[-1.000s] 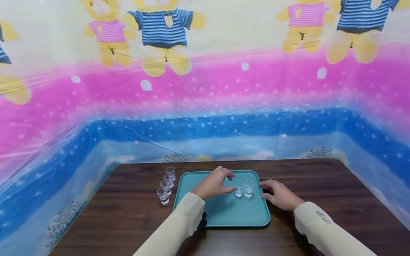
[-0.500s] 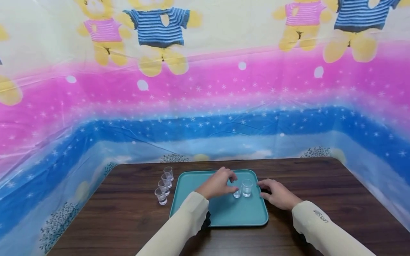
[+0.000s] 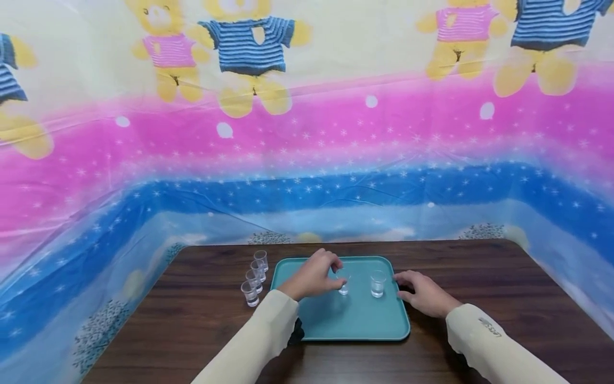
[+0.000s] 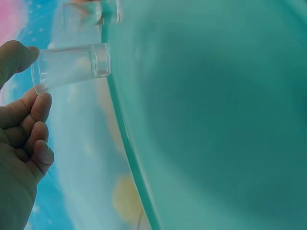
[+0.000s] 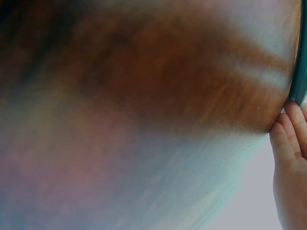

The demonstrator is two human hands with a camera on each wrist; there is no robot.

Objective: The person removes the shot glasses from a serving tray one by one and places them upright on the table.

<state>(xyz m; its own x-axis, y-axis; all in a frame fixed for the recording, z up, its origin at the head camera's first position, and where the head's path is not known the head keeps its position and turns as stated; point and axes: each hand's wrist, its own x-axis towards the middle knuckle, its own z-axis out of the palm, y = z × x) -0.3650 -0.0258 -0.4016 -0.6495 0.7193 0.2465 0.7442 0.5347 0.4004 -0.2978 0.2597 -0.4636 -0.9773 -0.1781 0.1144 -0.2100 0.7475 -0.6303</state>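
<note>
Remotely, my left hand (image 3: pixel 309 275) pinches a clear tapered cup (image 4: pixel 72 67), likely keeping it upright. Unclenched, my right hand (image 3: pixel 426 293) seemingly steadies the teal rectangular tray (image 3: pixel 364 319).

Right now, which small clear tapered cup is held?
The left cup of the two at the teal rectangular tray: the left hand pinches its rim; the other five stand unheld.
</note>
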